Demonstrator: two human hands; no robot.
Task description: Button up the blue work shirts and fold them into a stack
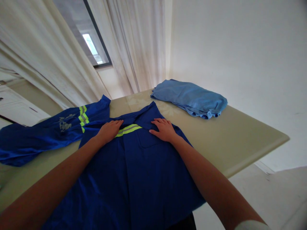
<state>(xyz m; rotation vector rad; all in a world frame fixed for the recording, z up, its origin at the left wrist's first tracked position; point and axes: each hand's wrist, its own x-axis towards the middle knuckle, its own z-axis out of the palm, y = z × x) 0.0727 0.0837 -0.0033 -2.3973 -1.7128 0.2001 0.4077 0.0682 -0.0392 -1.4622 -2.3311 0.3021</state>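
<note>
A dark blue work jacket (144, 172) with a yellow-green reflective stripe lies spread over the table, its lower part hanging toward me over the near edge. My left hand (110, 130) rests flat on the jacket at the left end of the stripe, fingers stretched forward. On the other side of the stripe, my right hand (164, 129) lies on the cloth with its fingers spread and thumb apart. Beyond both hands the far part of the jacket is folded over. The blue sleeve (52, 127) with reflective bands and pale lettering stretches out to the left.
A folded stack of light blue clothing (189, 95) sits toward the table's far side. The pale table (230, 137) ends in a corner at the right. Behind it are long curtains (141, 41), a dark-framed window and a white wall (235, 48). White drawers (16, 102) stand far left.
</note>
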